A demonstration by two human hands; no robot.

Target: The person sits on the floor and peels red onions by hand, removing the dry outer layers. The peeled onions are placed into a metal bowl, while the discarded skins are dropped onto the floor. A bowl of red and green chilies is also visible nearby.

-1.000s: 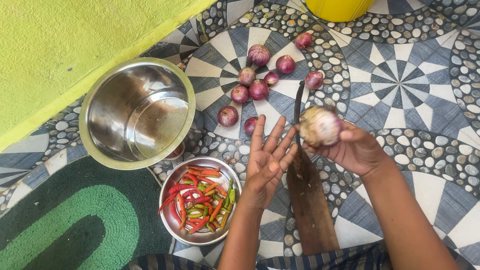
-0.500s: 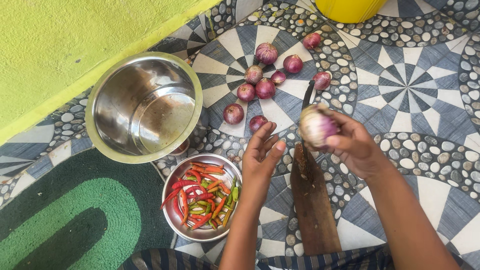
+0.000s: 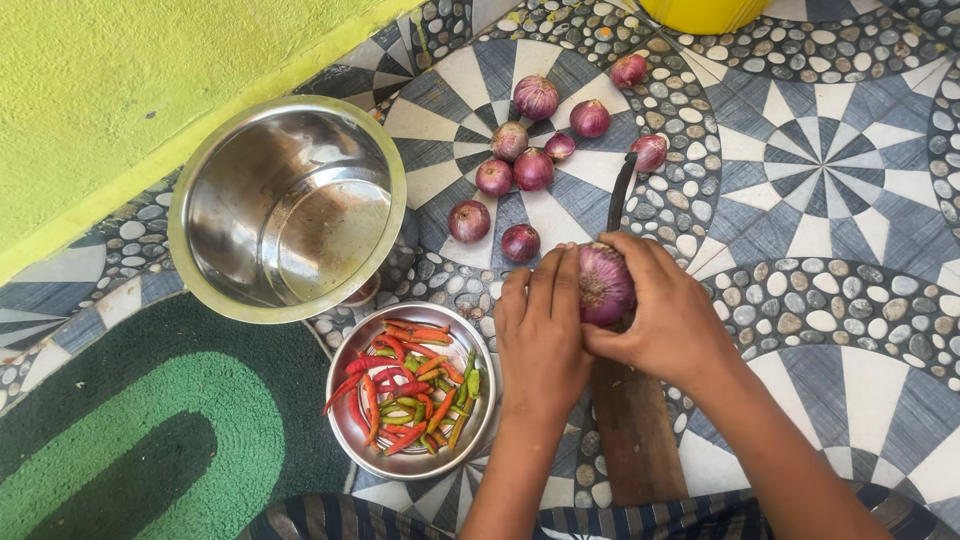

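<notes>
Both hands hold one big purple onion over the tiled floor. The right hand wraps around the onion from the right side, with its fingers curled over the top. The left hand presses flat on the onion's left side, with its fingers close together and pointing up. The onion sits right at a dark curved blade that stands up from a long wooden board on the floor. The board lies under the right wrist.

Just above the hands, more small red onions lie loose on the floor, close to each other. To the left of the left hand sits a small steel bowl full of red, orange and green chillies. A big empty steel pot stands further up on the left, next to a green wall. A green mat lies in the bottom left corner. A yellow tub peeks in at the top.
</notes>
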